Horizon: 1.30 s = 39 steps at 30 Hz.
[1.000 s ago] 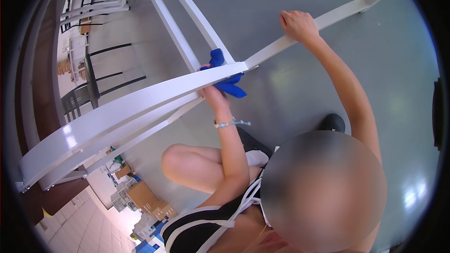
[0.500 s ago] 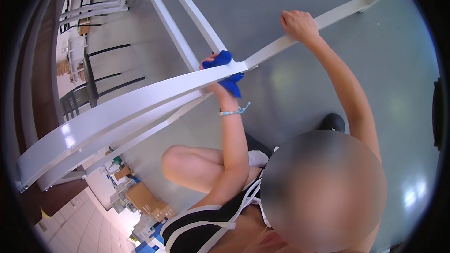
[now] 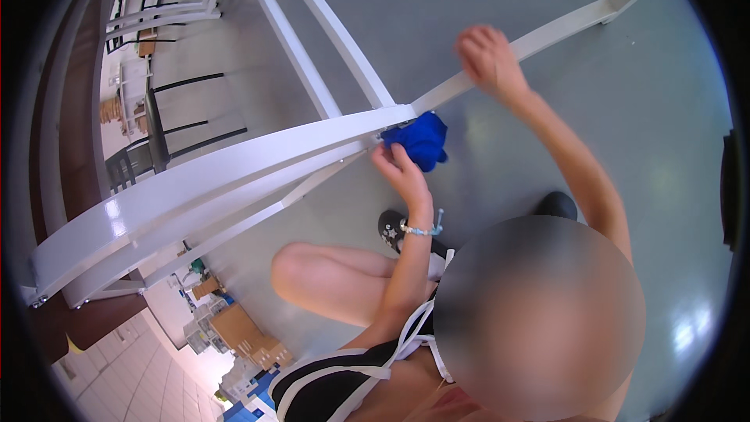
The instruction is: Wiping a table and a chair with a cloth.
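Note:
A crumpled blue cloth (image 3: 420, 141) is in my left hand (image 3: 405, 173), held by bent fingers just below a joint of the white metal frame (image 3: 234, 144). A beaded bracelet (image 3: 422, 230) circles that wrist. Farther right, my right hand (image 3: 492, 61) is over the white bar (image 3: 564, 29) that runs on from the joint. Its fingers are loosely bent, a little apart and slightly blurred, with nothing visible in them. Whether this hand touches the bar is unclear.
White rails (image 3: 293, 35) branch from the joint toward the upper left. Brown panels (image 3: 82, 101) adjoin the frame at the left. A dark chair (image 3: 156, 133) and cardboard boxes (image 3: 234, 330) are beyond. My shoes (image 3: 556, 205) rest on the grey floor (image 3: 500, 160).
My left hand has drawn the blue cloth out from around the frame's joint, down and to the right. My right hand has lifted from its grip on the bar and shifted slightly left.

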Motion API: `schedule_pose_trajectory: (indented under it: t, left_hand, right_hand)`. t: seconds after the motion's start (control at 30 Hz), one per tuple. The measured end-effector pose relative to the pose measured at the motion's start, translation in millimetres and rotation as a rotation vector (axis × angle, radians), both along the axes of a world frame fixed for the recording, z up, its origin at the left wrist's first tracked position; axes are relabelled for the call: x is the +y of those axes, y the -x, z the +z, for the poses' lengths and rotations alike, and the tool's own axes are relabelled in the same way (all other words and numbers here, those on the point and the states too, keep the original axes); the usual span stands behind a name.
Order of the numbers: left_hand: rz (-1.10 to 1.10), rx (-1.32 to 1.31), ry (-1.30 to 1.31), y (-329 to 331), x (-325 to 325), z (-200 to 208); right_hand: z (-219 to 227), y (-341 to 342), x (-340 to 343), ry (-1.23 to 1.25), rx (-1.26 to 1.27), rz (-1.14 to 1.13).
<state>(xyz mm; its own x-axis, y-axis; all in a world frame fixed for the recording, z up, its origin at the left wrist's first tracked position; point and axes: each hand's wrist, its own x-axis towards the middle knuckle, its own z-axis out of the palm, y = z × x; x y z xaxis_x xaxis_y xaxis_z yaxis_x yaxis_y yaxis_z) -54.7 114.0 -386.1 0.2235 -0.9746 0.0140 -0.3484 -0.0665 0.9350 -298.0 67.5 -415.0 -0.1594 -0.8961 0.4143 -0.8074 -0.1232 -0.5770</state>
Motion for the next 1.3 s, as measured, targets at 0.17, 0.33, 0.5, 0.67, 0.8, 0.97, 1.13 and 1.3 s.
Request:
schedule_pose_trajectory:
  t: [0.17, 0.33, 0.5, 0.67, 0.8, 0.97, 1.13, 1.3]
  left_hand:
    - [-0.08, 0.242, -0.201, 29, 23, 27]
    - [-0.167, 0.437, -0.417, 18, 38, 41]
    - [-0.479, 0.158, -0.207, 20, 39, 60]
    - [-0.402, 0.19, -0.22, 16, 30, 56]
    - [-0.375, 0.196, -0.199, 14, 23, 50]
    - [-0.297, 0.181, -0.185, 3, 8, 44]
    - [-0.162, 0.218, -0.102, 2, -8, 44]
    - [-0.189, 0.236, -0.092, 11, -24, 47]
  right_hand:
    - [47, -80, 75, 0.034, -0.457, 0.404]
    - [49, -84, 85, -0.246, -0.588, 0.346]
    - [78, -64, 25, -0.06, -0.625, 0.212]
    - [68, -93, -12, -0.009, -0.325, 0.426]
    - [31, -103, -1, -0.267, -0.245, 0.216]
    - [55, -96, -10, -0.134, -0.29, 0.329]
    - [67, -95, -3, -0.047, -0.335, 0.342]
    - [31, -97, 9, -0.269, -0.115, 0.326]
